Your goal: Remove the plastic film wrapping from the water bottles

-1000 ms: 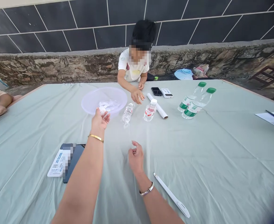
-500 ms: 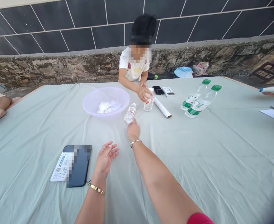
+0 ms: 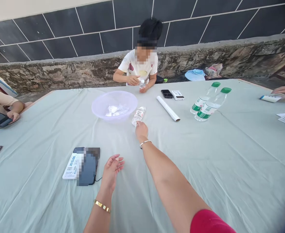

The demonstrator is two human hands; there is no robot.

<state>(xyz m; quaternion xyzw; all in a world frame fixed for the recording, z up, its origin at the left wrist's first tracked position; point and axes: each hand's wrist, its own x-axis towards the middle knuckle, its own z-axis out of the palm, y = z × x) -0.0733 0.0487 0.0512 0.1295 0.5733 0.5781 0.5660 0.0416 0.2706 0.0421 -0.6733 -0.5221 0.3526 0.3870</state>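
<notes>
My right hand (image 3: 141,131) reaches far over the cloth, its fingers closed at the near end of a small clear plastic bottle (image 3: 139,115) with a red-and-white label. This bottle is tilted, its top pointing away from me beside a lilac plastic basin (image 3: 97,110). White and clear crumpled plastic (image 3: 118,110) lies in the basin. My left hand (image 3: 112,171) hovers empty nearer me, fingers loosely curled and apart, to the right of a dark phone (image 3: 90,171). Across the table, a person holds another small clear bottle (image 3: 142,84) near the table edge.
Two large green-capped water bottles (image 3: 214,103) stand at the right. A white roll (image 3: 168,108) lies left of them, with a phone (image 3: 166,94) and power bank (image 3: 177,95) behind. Another power bank (image 3: 71,166) adjoins the near phone. Other people sit at both sides.
The person opposite has drawn the other bottle back toward their body. My right hand stays at its bottle, while my left hand's fingers have curled slightly. The view has shifted a little.
</notes>
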